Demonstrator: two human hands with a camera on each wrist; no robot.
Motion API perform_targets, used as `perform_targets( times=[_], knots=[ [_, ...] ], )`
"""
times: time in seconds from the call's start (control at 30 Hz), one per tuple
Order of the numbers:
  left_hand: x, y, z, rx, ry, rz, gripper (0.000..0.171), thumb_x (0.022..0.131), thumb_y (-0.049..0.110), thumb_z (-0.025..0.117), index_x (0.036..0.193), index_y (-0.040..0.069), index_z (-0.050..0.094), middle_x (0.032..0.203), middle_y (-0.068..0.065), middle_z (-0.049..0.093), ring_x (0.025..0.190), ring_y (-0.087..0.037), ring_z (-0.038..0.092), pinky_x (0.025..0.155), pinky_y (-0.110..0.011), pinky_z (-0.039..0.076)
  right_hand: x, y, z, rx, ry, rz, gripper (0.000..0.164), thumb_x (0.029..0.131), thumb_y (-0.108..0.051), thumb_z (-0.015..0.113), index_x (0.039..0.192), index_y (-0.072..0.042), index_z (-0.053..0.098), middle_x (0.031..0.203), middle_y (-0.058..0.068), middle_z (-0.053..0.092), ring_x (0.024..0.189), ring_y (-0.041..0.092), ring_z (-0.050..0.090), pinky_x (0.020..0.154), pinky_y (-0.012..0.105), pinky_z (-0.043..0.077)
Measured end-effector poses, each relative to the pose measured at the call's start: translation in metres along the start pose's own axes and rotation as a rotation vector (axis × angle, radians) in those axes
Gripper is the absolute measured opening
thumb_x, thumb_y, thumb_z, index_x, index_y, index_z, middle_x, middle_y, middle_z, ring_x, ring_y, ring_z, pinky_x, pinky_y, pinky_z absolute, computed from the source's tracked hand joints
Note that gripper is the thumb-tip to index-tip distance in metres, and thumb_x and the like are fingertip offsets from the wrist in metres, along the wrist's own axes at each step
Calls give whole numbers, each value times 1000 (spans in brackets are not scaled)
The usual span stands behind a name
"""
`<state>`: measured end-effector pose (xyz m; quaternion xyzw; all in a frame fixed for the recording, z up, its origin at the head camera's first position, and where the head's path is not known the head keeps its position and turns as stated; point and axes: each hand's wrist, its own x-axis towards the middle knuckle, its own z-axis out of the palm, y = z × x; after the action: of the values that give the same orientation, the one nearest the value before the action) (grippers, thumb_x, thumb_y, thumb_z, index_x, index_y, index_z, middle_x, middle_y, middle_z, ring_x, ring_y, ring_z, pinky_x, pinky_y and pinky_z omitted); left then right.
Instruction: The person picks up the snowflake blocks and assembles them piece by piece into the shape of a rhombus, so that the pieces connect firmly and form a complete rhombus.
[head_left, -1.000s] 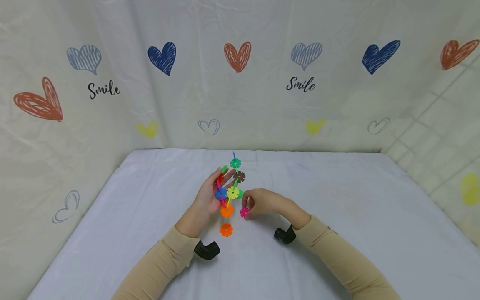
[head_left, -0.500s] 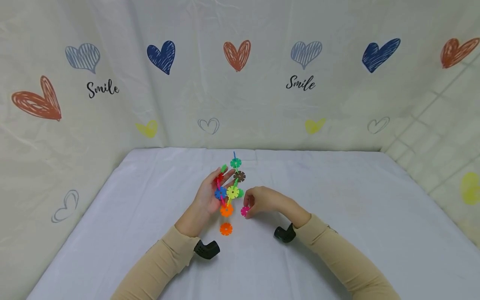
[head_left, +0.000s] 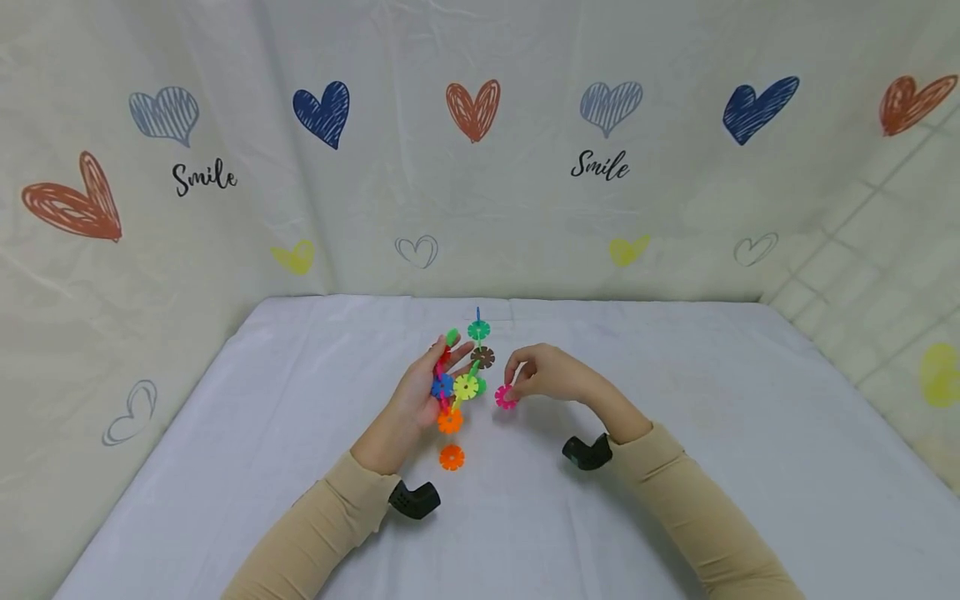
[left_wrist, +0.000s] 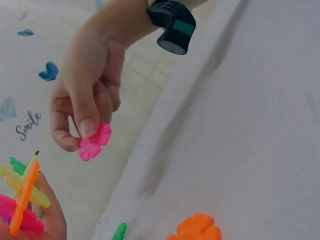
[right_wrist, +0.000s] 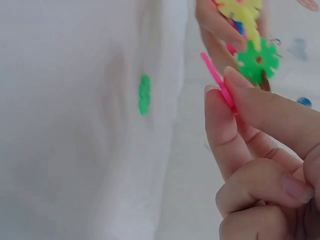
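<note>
A chain of linked, notched plastic snowflake discs [head_left: 466,387] in several colours spreads over the palm and fingers of my left hand [head_left: 414,398]. Its thumb side holds the red and pink discs, while the brown and teal discs stick out past the fingertips. To the right, my right hand [head_left: 555,373] pinches a single pink disc [right_wrist: 220,82] between thumb and forefinger, apart from the chain. The right wrist view shows that disc edge-on; the left wrist view shows the pink disc's [left_wrist: 95,142] face. The left hand is mostly cropped in its own wrist view.
A loose orange disc [head_left: 452,457] lies on the white-covered table [head_left: 675,383], nearer than the chain. A green disc [right_wrist: 144,95] is on the cloth between the hands. Black wrist cameras [head_left: 415,500] hang beside both cuffs. A heart-printed curtain [head_left: 525,208] stands behind.
My right hand has lifted away from the chain, up and to the right, with the pink disc still pinched. The chain's far end has shifted slightly right in my left hand.
</note>
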<state>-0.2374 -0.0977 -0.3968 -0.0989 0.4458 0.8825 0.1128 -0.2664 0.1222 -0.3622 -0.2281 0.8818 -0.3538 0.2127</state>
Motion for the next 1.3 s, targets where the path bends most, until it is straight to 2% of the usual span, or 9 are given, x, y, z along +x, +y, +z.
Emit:
perform_targets(
  times=[0.17,0.27,0.37,0.43,0.63,0.87,0.93,1.13,1.3],
  knots=[
    [-1,0,1,-6,3,-15,37,111,34,45,136,10,58,129,-7,68,133,-37,55,105,-44,48,-7,3,-16,75,67,-17,15,91,-17,79,102,-9,71,83,1,74,93,34,66,83,38,50],
    [-3,0,1,35,4,-19,37,111,36,45,136,12,59,125,-4,70,129,-32,59,85,-26,57,-10,3,-22,121,113,-24,15,93,-16,76,104,-8,71,86,2,74,98,39,65,85,42,50],
    [-4,0,1,106,6,-19,38,110,37,46,136,12,58,122,-1,71,119,-24,65,51,-16,43,-11,1,-24,169,162,-29,17,94,-15,75,107,-6,71,90,3,75,101,42,63,86,45,49],
    [-5,0,2,148,0,-23,41,110,38,47,140,11,56,122,0,71,110,-19,69,43,-18,29,-10,-1,-24,201,200,-28,19,94,-16,74,110,-5,72,91,4,75,103,43,63,88,48,49],
    [-7,-1,4,211,-22,-32,48,110,36,47,147,6,49,124,-2,71,112,-20,70,42,-16,33,2,-8,-18,273,323,-20,29,94,-22,76,118,-6,73,93,5,76,106,40,64,92,52,49],
    [-8,-1,5,209,-31,-58,44,110,37,48,142,8,51,115,0,74,110,-20,71,42,-18,29,20,-9,-5,308,397,-22,28,92,-23,79,115,-7,76,92,5,76,104,44,63,77,35,50],
    [-8,-1,6,220,-43,-63,46,110,37,48,144,6,48,114,1,74,108,-19,71,43,-18,29,23,-10,-2,314,412,-34,27,93,-23,78,115,-7,76,92,5,76,104,45,62,77,38,51],
    [-8,-1,5,268,-63,-61,51,109,39,48,147,5,44,119,0,72,105,-17,70,45,-19,31,26,-17,1,274,480,-90,22,95,-22,76,112,-7,78,87,6,73,81,32,58,68,37,48],
    [-8,-2,3,276,-61,-54,50,110,40,47,145,5,43,123,-2,71,104,-16,70,47,-19,31,28,-21,3,242,504,-107,22,94,-21,77,110,-6,78,85,6,72,84,38,59,64,31,43]
  ],
)
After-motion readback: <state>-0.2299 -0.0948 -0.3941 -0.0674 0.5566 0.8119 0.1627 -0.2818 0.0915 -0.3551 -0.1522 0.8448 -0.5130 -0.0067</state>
